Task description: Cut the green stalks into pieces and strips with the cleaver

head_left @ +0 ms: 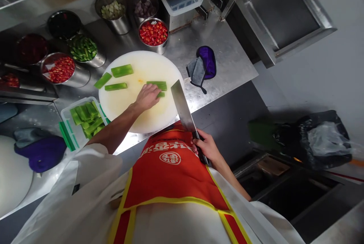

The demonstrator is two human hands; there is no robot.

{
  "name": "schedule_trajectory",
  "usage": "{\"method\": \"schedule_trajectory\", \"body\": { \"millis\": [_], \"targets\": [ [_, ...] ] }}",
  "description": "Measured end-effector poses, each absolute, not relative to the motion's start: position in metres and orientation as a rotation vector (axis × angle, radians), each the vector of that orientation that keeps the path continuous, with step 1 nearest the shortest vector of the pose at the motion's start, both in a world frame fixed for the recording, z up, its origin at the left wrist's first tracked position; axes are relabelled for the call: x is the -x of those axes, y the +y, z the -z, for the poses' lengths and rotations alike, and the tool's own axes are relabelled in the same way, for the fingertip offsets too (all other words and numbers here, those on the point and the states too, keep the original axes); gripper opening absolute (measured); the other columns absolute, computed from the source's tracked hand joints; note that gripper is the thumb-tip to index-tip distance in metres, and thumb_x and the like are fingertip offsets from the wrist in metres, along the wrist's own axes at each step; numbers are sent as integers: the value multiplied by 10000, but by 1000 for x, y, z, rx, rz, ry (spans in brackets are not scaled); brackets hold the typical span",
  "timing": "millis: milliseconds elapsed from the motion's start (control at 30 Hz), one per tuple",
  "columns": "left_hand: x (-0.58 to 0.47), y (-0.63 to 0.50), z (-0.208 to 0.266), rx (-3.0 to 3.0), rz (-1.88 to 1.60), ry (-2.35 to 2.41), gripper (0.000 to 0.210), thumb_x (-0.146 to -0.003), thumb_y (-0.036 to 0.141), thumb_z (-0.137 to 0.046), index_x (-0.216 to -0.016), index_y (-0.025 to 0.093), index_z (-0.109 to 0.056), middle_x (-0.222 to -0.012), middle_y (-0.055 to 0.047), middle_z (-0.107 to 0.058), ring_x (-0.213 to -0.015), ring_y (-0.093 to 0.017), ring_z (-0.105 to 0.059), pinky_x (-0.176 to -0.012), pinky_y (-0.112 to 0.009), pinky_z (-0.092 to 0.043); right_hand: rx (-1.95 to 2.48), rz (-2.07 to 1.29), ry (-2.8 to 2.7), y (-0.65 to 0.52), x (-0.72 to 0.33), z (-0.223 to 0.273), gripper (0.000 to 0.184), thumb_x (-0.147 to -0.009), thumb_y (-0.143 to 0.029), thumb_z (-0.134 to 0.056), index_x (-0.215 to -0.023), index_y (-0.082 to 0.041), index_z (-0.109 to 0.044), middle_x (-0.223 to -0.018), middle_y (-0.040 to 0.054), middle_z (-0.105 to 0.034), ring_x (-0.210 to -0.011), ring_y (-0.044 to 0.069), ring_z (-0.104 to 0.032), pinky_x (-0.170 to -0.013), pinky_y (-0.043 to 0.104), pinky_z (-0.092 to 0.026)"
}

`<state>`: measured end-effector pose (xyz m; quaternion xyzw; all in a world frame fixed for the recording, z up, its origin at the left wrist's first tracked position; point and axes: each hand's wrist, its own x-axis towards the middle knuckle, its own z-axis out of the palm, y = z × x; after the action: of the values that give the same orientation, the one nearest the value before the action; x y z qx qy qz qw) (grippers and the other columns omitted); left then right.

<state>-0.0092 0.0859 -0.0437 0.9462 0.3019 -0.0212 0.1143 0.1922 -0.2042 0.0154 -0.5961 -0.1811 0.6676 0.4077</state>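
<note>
On the round white cutting board (pixel 127 104), my left hand (pixel 148 97) lies over green vegetable pieces (pixel 160 85) near the board's right side. Its fingers are curled down around them, and their tips are partly hidden. My right hand (pixel 207 145) grips the dark handle of a cleaver (pixel 184 109), in front of the apron. The blade points up and away, its tip beside the board's right edge. Farther left on the board are a wide green piece (pixel 122 70), a narrow one (pixel 116 86) and a slanted one (pixel 102 80).
Left of the board, a clear container (pixel 65 112) holds more green pieces. Steel pots of chopped red chillies (pixel 153 33), green peppers (pixel 83 48) and other ingredients line the back. A purple and grey cloth (pixel 207 62) lies right of the board. A black bag (pixel 309 138) is at far right.
</note>
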Motion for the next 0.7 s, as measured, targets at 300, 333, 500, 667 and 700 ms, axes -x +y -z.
{"method": "schedule_trajectory", "body": {
  "millis": [300, 333, 500, 667, 700],
  "targets": [
    [-4, 79, 37, -2674, 19, 1008, 277, -897, 265, -540, -1130, 193, -671, -1158, -133, -630, -1123, -327, -535, -965, -493, -442, 1515, -1732, -527, -181, -226, -14, 163, -744, -231, -608, -904, -199, -609, -559, -73, -567, -416, 102, -504, -404, 221, -420],
    [-4, 77, 37, -2646, -8, 1054, 293, -888, 278, -561, -1148, 193, -665, -1196, -136, -624, -1154, -330, -532, -985, -496, -442, 1511, -1747, -540, -176, -232, -15, 163, -741, -228, -604, -901, -200, -608, -565, -72, -572, -419, 102, -504, -402, 220, -418],
    [-16, 59, 47, -2581, -221, 1305, 587, -883, 488, -619, -1382, 188, -547, -1538, -142, -437, -1451, -358, -351, -1216, -518, -269, 1488, -1831, -693, -149, -267, -16, 76, -760, -222, -585, -833, -209, -596, -515, -77, -553, -405, 109, -498, -400, 220, -413],
    [-40, 51, 63, -2490, -229, 1607, 629, -930, 599, -510, -1454, 251, -498, -1577, -120, -420, -1480, -410, -309, -1226, -666, -93, 1472, -1893, -820, -121, -302, -10, 79, -769, -217, -581, -846, -214, -601, -524, -82, -555, -403, 115, -505, -398, 225, -420],
    [-42, 51, 64, -2471, -215, 1631, 599, -939, 584, -498, -1445, 263, -511, -1555, -115, -453, -1467, -409, -331, -1220, -678, -94, 1473, -1907, -849, -116, -308, -10, 85, -771, -218, -579, -853, -215, -602, -523, -82, -556, -403, 117, -506, -399, 226, -422]
  ]
}}
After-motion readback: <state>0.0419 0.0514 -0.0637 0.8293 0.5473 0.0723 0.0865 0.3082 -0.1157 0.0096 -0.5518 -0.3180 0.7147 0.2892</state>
